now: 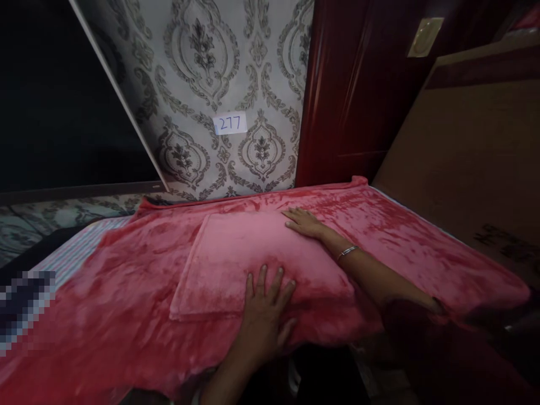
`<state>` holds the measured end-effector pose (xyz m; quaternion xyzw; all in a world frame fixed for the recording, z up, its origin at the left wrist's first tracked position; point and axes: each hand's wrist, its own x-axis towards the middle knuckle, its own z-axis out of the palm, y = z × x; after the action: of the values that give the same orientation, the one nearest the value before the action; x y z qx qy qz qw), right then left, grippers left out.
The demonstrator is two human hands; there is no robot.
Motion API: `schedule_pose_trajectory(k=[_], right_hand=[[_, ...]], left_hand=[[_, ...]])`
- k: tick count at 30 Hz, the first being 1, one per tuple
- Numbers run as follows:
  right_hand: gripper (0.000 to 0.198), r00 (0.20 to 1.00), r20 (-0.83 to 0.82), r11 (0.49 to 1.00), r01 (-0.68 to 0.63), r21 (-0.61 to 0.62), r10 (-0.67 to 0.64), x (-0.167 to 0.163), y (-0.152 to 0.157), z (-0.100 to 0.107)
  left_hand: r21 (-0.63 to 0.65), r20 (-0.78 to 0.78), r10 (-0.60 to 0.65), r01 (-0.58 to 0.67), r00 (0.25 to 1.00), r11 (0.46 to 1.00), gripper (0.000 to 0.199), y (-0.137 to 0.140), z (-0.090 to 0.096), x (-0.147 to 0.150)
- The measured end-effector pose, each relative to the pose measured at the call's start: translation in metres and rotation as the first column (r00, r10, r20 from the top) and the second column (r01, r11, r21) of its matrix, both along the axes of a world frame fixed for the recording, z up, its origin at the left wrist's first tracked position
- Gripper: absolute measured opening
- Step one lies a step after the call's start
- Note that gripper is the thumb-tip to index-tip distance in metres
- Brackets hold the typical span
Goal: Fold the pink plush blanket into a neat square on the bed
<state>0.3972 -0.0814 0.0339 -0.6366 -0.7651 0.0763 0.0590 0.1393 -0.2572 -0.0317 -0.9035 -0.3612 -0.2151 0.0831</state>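
A wide red-pink plush cloth (126,315) spreads across a surface by the wall, over part of a pale striped cloth (80,259), seemingly as a soft base. On its middle lies a thick, roughly rectangular folded pink plush bundle (236,253), lying flat. The left hand (264,315) rests on the bundle's near side with fingers fanned, and the right hand (307,222) lies flat at its far edge; neither clasps anything, and the pair are probably placed apart to press and steady the layers. A thin silvery bracelet (348,252) circles the right wrist. The right forearm covers part of the bundle's right end, the near edge fades into shadow, and the layers cannot be counted.
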Motion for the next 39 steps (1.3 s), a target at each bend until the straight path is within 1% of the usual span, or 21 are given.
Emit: schedule_pose_trajectory(k=[2, 4, 5, 7, 9, 10, 12, 14, 19, 22, 25, 27, 31, 36, 39], right_hand=[[0.065, 0.999, 0.007, 0.999, 0.041, 0.002, -0.041, -0.004, -0.030, 0.010], [0.066, 1.000, 0.006, 0.997, 0.030, 0.066, -0.031, -0.008, -0.069, 0.008], [0.065, 1.000, 0.007, 0.994, 0.010, 0.108, -0.011, -0.010, -0.090, 0.002], [0.064, 1.000, 0.014, 0.985, -0.014, 0.173, 0.011, -0.012, -0.127, -0.016], [0.061, 1.000, 0.007, 0.977, 0.004, 0.211, -0.006, -0.011, -0.153, -0.037], [0.060, 1.000, -0.006, 0.973, 0.016, 0.229, -0.015, -0.010, -0.161, -0.047], [0.057, 0.999, -0.046, 0.961, 0.029, 0.274, -0.017, -0.008, -0.167, -0.063], [0.055, 0.996, -0.089, 0.944, 0.029, 0.330, 0.001, -0.005, -0.165, -0.073], [0.054, 0.983, -0.162, 0.906, -0.007, 0.424, 0.083, 0.004, -0.164, -0.080], [0.059, 0.976, -0.155, 0.888, -0.065, 0.456, 0.151, 0.010, -0.177, -0.083], [0.074, 0.968, -0.132, 0.867, -0.126, 0.482, 0.214, 0.015, -0.193, -0.086], [0.080, 0.963, -0.134, 0.850, -0.137, 0.508, 0.235, 0.016, -0.202, -0.089], [0.078, 0.961, -0.146, 0.826, -0.117, 0.551, 0.234, 0.018, -0.208, -0.094], [0.084, 0.973, -0.107, 0.827, -0.115, 0.550, 0.206, 0.020, -0.208, -0.098], [0.086, 0.977, -0.088, 0.814, -0.111, 0.570, 0.195, 0.021, -0.208, -0.100]], left_hand=[[-0.002, 0.012, -0.011, 0.011, 1.000, 1.000, 0.077, 0.001, 0.001, 0.000], [0.002, 0.035, -0.022, 0.022, 0.999, 1.000, 0.076, 0.001, 0.002, 0.000], [0.009, 0.050, -0.024, 0.023, 0.998, 1.000, 0.075, 0.001, 0.003, 0.000], [0.026, 0.074, 0.001, -0.003, 0.997, 1.000, 0.073, 0.000, 0.004, -0.003], [0.029, 0.075, 0.065, -0.067, 0.995, 0.997, 0.069, -0.002, 0.005, -0.009], [0.024, 0.067, 0.103, -0.105, 0.992, 0.994, 0.068, -0.003, 0.006, -0.013], [0.009, 0.040, 0.169, -0.170, 0.985, 0.985, 0.065, -0.005, 0.006, -0.024], [-0.002, 0.004, 0.216, -0.216, 0.976, 0.976, 0.064, -0.005, 0.007, -0.037], [0.000, -0.046, 0.355, -0.356, 0.934, 0.935, 0.065, 0.002, 0.014, -0.087], [-0.001, -0.073, 0.360, -0.361, 0.930, 0.933, 0.063, 0.007, 0.020, -0.120], [-0.016, -0.103, 0.349, -0.352, 0.932, 0.936, 0.063, 0.012, 0.024, -0.145], [-0.034, -0.105, 0.339, -0.345, 0.935, 0.938, 0.066, 0.015, 0.026, -0.154], [-0.043, -0.085, 0.320, -0.325, 0.943, 0.945, 0.070, 0.020, 0.029, -0.159], [0.003, -0.058, 0.321, -0.321, 0.945, 0.947, 0.055, 0.022, 0.030, -0.166], [0.006, -0.014, 0.314, -0.314, 0.949, 0.949, 0.053, 0.022, 0.027, -0.170]])
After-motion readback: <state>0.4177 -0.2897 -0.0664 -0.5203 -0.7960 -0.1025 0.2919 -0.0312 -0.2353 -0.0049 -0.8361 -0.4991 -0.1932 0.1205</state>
